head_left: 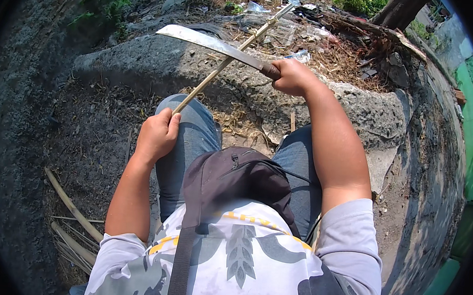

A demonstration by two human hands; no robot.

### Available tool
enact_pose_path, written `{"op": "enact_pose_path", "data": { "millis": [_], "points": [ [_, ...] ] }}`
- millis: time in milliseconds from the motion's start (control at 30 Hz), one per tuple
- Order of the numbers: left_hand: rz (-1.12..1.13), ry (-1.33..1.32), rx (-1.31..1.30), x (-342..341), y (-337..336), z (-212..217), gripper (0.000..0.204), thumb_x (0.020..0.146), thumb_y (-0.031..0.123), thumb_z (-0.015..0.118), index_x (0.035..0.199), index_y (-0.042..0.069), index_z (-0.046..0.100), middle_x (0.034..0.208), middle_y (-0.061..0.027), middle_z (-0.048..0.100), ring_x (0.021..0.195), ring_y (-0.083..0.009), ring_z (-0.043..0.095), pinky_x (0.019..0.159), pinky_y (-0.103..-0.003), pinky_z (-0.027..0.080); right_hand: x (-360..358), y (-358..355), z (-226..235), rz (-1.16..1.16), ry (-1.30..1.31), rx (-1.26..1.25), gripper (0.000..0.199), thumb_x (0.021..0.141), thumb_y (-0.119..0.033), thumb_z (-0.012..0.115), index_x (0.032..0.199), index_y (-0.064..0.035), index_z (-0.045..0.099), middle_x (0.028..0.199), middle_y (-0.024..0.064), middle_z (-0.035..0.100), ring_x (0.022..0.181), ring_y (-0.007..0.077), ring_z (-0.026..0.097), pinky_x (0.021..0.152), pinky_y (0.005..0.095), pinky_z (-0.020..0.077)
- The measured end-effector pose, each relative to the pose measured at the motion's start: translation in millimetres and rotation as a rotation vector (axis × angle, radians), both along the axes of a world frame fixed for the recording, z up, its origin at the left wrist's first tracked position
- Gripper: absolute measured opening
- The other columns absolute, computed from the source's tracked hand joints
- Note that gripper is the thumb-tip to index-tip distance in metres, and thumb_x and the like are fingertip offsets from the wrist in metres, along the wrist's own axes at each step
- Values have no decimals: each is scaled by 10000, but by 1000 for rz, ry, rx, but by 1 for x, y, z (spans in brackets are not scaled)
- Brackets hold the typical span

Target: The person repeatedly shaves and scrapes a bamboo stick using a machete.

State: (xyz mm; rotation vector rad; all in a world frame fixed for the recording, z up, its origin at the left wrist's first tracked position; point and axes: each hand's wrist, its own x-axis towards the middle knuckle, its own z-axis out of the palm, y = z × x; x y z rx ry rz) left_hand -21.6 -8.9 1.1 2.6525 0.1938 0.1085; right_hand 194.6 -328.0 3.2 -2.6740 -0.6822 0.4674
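My right hand is closed round the brown handle of a machete. Its long, slightly curved blade points left and lies across a thin bamboo stick. My left hand grips the stick's near end above my left knee. From there the stick slants up and to the right, away from me, with its far end over the littered ground. Where the two cross, the blade seems to touch the stick, though the exact contact is too small to tell.
A rough concrete slab runs in front of my knees. Beyond it lie shavings, plastic scraps and a tree trunk. A dark bag rests on my lap. Long pale strips lie on the ground at my left. A green wall stands far right.
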Motion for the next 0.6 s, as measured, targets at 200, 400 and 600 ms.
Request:
{"op": "enact_pose_path", "data": {
  "millis": [200,400,600],
  "points": [
    [-11,44,9,-2,1,6,346,1035,308,576,847,17,571,731,-245,641,726,-474,639,652,-538,484,-3,-13,19,-150,-59,-159,295,804,-149,665,1088,-135,742,1039,134,761,1014,326,726,899,456,568],
    [-64,62,37,1,0,11,345,1030,311,581,866,8,593,736,-248,647,726,-476,639,651,-541,485,26,-56,-28,-366,-7,82,287,751,-195,671,995,-55,725,897,195,742,860,316,720,814,419,549],
    [-34,100,30,2,-1,13,352,1029,312,582,856,6,592,730,-253,644,727,-478,642,648,-541,485,19,-41,-19,-286,41,86,278,741,-175,663,986,-50,703,882,202,733,858,343,713,804,433,544]
  ]
}}
